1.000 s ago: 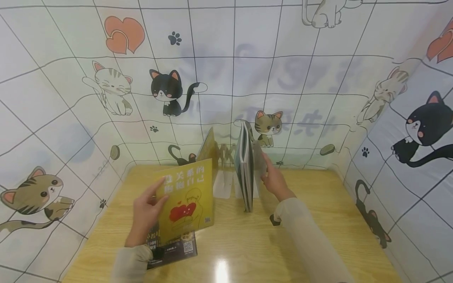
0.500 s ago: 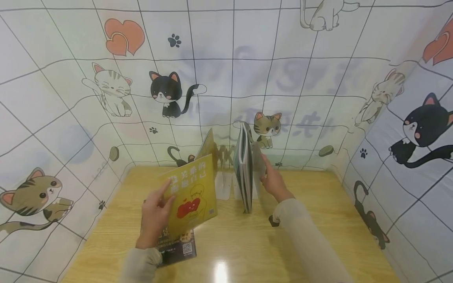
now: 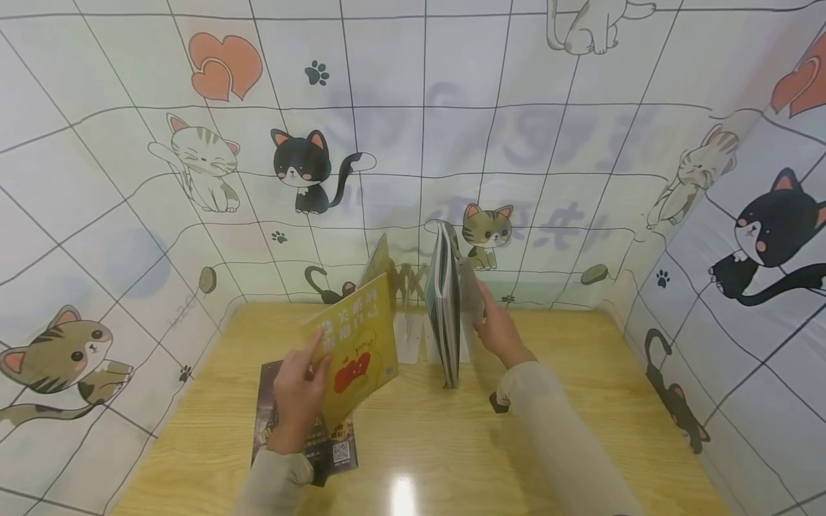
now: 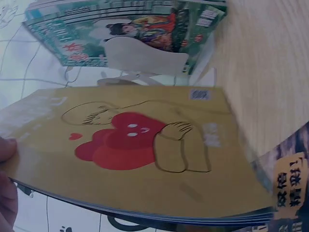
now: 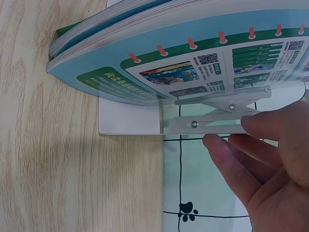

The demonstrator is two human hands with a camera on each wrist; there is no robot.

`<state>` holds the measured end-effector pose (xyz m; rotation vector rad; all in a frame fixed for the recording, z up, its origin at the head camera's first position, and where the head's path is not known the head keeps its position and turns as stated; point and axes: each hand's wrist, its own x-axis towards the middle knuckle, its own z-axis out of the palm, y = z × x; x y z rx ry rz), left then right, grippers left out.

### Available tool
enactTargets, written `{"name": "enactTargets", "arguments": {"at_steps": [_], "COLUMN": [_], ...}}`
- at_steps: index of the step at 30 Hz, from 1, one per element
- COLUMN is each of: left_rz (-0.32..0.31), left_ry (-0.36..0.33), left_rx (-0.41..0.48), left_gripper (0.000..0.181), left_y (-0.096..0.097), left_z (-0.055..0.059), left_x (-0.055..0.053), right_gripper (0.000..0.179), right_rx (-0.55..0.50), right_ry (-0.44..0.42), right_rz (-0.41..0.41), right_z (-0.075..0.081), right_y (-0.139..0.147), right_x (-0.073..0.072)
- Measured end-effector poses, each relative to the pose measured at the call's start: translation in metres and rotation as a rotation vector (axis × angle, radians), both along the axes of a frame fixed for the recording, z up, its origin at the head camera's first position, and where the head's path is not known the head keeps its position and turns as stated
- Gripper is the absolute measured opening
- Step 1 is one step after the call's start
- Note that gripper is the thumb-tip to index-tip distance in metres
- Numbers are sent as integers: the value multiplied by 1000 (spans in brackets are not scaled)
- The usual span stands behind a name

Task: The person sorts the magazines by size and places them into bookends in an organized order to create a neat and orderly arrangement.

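Note:
My left hand (image 3: pixel 300 398) grips the left edge of a yellow book (image 3: pixel 361 344) with a red heart drawing, held tilted above the table. In the left wrist view, more page edges show beneath its yellow cover (image 4: pixel 217 193). Ahead, several books (image 3: pixel 445 308) stand upright in an extendable metal bookend (image 3: pixel 408 340) with crossed folding bars. At the bookend's right end, my right hand (image 3: pixel 503 333) pinches its white metal edge between thumb and fingers, as the right wrist view shows. The standing books' blue back cover (image 5: pixel 111 63) is beside that end.
A dark book (image 3: pixel 267 380) with a QR code lies on the wooden table (image 3: pixel 413 430), partly under my left hand and the yellow book. A slanted yellowish panel (image 3: pixel 377 265) stands behind the yellow book. Cat-print cloth walls (image 3: pixel 400 143) close off the back and sides.
My left hand has moved right with the yellow book, bringing it closer to the bookend and turning it more edge-on. More of the dark book shows. The right hand stays on the bookend.

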<state>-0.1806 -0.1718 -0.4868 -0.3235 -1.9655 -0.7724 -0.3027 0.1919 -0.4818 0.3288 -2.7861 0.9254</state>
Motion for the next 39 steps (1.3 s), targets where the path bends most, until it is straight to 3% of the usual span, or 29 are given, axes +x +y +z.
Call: {"name": "enactTargets", "arguments": {"at_steps": [8,16,29,39], "left_rz": [20,40,40,32], "left_ry": [88,112,112,151], "left_rx": [24,24,50,79], "left_gripper": [58,58,58,57], "left_y": [9,14,17,20], "left_z": [-8,-10,-7,-5], "left_x": [-5,-8,-3,-1], "right_gripper": [97,97,96,96], "right_rx": [6,-2,2,-6], "right_ry": [20,31,21,21], "right_rz": [3,-1,-5,-4], "right_z": [-1,-2,-1,0], "right_y": [0,0,0,0], "right_x": [-1,-2,-1,-1]}}
